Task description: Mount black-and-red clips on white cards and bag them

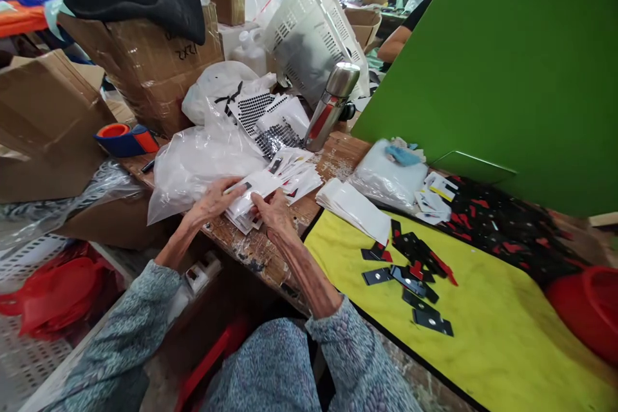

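Observation:
Over the near edge of the wooden table [251, 251], my left hand [215, 199] and my right hand [277, 211] hold a flat white card [263, 184] between them. Thumb and fingers of each hand are closed on its edges. A small dark patch shows on the card by my left thumb; whether it is a print or a separate piece, I cannot tell. Below the hands lies a loose stack of similar white cards [244, 222], partly hidden. More cards [298, 174] are heaped just beyond, some with black or red parts.
On the right, black and red flat pieces [412, 270] lie on a yellow cloth [487, 309], by a white stack [355, 209]. Behind stand a steel flask [333, 106], a clear plastic bag [203, 154] and a green board [483, 77]. Cardboard boxes [145, 71] are at left.

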### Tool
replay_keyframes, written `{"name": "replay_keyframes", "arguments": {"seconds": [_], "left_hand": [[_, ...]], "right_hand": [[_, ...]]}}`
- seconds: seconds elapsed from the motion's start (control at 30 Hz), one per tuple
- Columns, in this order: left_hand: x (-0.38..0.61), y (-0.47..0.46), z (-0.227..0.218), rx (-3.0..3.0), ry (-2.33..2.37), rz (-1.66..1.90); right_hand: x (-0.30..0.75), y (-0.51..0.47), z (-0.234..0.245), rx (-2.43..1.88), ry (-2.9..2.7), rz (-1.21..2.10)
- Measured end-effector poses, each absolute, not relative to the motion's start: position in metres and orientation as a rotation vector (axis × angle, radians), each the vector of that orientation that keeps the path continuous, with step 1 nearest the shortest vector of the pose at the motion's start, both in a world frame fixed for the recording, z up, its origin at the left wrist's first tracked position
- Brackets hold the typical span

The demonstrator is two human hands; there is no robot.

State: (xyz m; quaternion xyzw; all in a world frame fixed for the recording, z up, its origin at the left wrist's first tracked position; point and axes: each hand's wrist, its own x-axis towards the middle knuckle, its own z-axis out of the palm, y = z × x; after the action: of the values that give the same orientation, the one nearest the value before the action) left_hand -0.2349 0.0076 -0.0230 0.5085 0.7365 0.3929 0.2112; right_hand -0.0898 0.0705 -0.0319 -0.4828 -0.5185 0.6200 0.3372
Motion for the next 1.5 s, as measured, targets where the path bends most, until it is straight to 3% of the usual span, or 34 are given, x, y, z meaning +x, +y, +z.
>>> {"name": "replay_keyframes", "arguments": {"seconds": [0.23,0.43,0.6,0.93,1.23,1.37,1.5], "left_hand": [[-0.236,0.026,-0.036,1.49,2.074,0.963],[-0.222,0.026,-0.044,1.499,2.285,1.028],[-0.211,0.028,-0.051,1.432,2.386,1.133],[-0.196,0.025,-0.047,1.311,2.576,1.266],[-0.178,0.006,-0.026,1.414,2.817,1.159],[-0.139,-0.012,-0.028,1.704,2.405,1.329],[-0.077,-0.025,-0.053,1.89,2.007,1.142]], "right_hand": [[-0.07,0.045,-0.049,-1.322,-1.868,1.144],[-0.08,0.048,-0.046,-1.238,-2.11,0.988],[-0.071,0.072,-0.031,-1.274,-2.139,0.534],[-0.083,0.087,-0.023,-1.215,-2.324,0.535],[0.003,0.001,-0.018,-1.112,-2.495,0.388],[0.063,-0.031,-0.05,-1.34,-2.382,0.171],[0.099,-0.043,-0.079,-1.382,-2.321,0.039]]}}
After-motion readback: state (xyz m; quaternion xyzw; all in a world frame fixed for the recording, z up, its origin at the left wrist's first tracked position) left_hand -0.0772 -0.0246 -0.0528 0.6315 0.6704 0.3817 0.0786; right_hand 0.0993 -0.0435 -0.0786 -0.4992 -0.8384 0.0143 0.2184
